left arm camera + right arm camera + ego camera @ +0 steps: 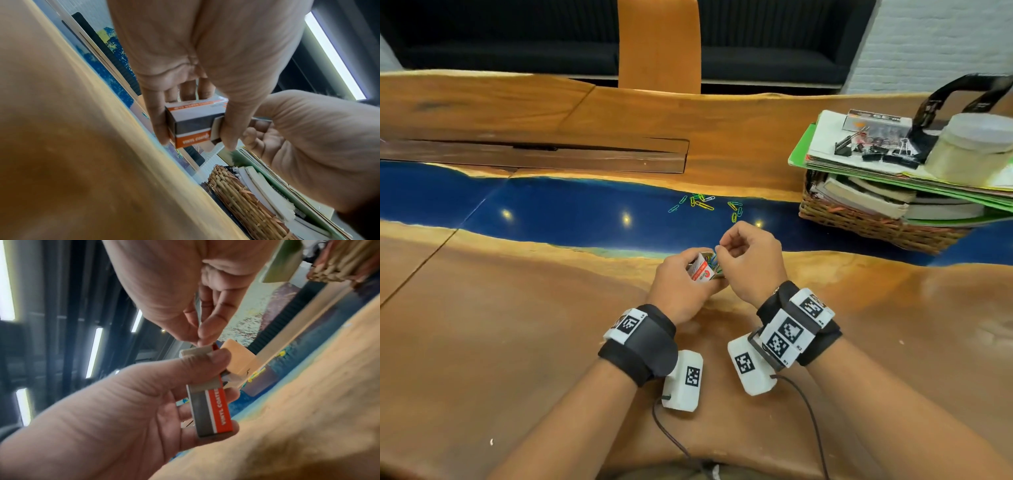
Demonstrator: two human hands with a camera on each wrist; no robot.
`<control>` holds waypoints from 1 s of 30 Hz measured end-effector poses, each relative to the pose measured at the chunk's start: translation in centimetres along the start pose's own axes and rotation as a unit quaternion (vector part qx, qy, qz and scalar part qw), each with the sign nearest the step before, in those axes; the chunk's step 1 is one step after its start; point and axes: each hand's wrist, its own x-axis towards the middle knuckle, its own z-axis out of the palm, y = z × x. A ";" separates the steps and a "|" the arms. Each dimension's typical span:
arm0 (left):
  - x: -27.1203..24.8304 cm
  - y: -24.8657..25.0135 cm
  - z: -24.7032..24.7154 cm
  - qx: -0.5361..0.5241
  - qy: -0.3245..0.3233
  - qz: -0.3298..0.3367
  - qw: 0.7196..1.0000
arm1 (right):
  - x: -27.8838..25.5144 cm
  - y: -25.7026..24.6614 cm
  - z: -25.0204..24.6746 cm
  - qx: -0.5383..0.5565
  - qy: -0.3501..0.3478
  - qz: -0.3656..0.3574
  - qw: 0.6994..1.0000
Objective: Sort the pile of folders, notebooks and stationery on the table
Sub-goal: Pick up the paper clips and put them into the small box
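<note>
The bench carries everything, wood with a blue strip running across it. At its right end stands a basket of books with folders stacked on top, and on those lie binder clips, a small clear box and a lidded tub.

Nearer the person, the left hand grips a small clip box just above the bench, thumb on one side and fingers curled round the other. The box's long axis runs roughly upright, tilted a little, with its open mouth pointing up and away from the person; coloured clips show inside it. The right hand hovers at that mouth with thumb and forefinger pinched together, seemingly on a clip, though the clip itself is too small to make out.

Loose paper clips lie scattered on the blue strip, well beyond the hands.

The step in hand looks like gathering the loose clips back into their box. The next move probably calls for letting the pinched clip fall into the mouth, then reaching forward to pick more off the strip, while the left hand keeps the mouth upward so nothing spills.
</note>
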 end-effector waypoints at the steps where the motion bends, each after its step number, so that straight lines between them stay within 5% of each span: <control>1: 0.1 0.0 -0.1 0.001 0.003 0.001 1.000 | 0.1 0.0 0.1 -0.007 -0.006 -0.016 1.000; 7: 0.5 0.2 -1.1 0.004 0.010 0.013 1.000 | 0.2 -0.2 1.2 -0.054 -0.061 -0.055 0.995; 15: 2.2 0.2 -4.1 -0.044 0.096 -0.008 0.994 | 4.6 -0.7 2.6 0.033 -0.024 -0.014 0.999; 20: 3.1 -0.4 -6.8 -0.071 0.149 -0.022 0.986 | 9.1 -0.3 5.9 -0.099 -0.131 0.010 0.986; 26: 3.6 -0.3 -7.3 -0.096 0.160 -0.027 0.982 | 13.2 -0.4 9.4 -0.326 -0.271 -0.036 0.905; 30: 3.7 -0.6 -7.5 -0.107 0.163 -0.031 0.980 | 15.3 -0.4 12.0 -0.478 -0.347 -0.082 0.802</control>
